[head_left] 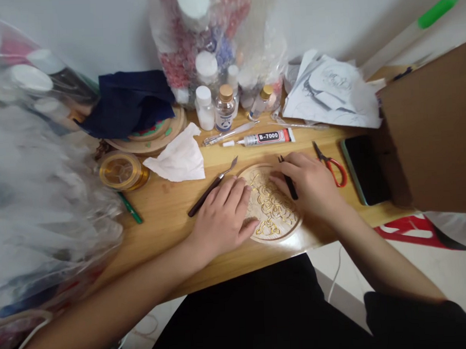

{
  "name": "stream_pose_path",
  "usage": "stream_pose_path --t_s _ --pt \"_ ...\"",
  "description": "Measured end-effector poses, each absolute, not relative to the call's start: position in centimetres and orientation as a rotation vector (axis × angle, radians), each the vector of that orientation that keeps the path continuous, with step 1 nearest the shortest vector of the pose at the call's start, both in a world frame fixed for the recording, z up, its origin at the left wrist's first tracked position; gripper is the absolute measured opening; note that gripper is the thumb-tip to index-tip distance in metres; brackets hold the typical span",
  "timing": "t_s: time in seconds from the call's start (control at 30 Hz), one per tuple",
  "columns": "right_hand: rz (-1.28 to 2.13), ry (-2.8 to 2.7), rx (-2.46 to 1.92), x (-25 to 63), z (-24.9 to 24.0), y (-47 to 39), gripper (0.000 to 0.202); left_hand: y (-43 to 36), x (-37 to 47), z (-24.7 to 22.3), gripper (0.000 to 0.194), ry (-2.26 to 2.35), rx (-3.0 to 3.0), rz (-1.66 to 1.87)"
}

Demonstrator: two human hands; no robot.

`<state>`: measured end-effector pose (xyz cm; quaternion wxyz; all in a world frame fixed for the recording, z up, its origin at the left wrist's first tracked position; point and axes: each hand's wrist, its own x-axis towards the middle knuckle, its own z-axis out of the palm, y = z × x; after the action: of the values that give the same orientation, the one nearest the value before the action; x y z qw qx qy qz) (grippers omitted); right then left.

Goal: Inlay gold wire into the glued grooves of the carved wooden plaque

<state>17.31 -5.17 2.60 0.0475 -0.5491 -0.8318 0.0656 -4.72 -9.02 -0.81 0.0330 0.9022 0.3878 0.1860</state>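
A round wooden plaque [276, 237] lies near the table's front edge, with a floral design outlined in gold wire on its face. My left hand [221, 216] rests flat across its left side, fingers stretched out and holding nothing. Closed around black tweezers [290, 186], my right hand [310, 181] is at the plaque's upper right edge; its fingertips are partly hidden. Just beyond my left hand lies a small palette knife [206, 195] with a dark handle. Red-handled scissors [335, 170] are to the right of my right hand.
Behind the plaque lie a B-7000 glue tube [268, 137], a pen [231, 133] and small bottles [225, 108]. White tissue [180, 156] and a gold wire spool [120, 171] sit left. A phone [366, 168] and cardboard box [435, 129] stand right; plastic bags [45, 203] crowd the left.
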Motion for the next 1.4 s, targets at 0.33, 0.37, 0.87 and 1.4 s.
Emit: stream_pose_path --t_s 0.33,0.37,0.87,1.4 --pt "0.327 -2.488 -1.808 16.0 3.7 -5.0 0.022 -9.1 -4.7 -0.9 0.052 1.208 2.791 0.584" --pt "0.335 -2.475 -1.811 16.0 3.6 -5.0 0.021 -9.1 -4.7 -0.9 0.052 1.210 2.793 0.588" --pt "0.232 -2.381 -1.885 14.4 2.8 -5.5 0.019 -8.9 -4.6 -0.6 0.053 1.210 2.809 0.532" --pt "0.193 -2.303 -2.219 12.7 3.8 -5.9 0.032 -9.0 -4.7 -0.6 0.053 1.194 2.769 0.506"
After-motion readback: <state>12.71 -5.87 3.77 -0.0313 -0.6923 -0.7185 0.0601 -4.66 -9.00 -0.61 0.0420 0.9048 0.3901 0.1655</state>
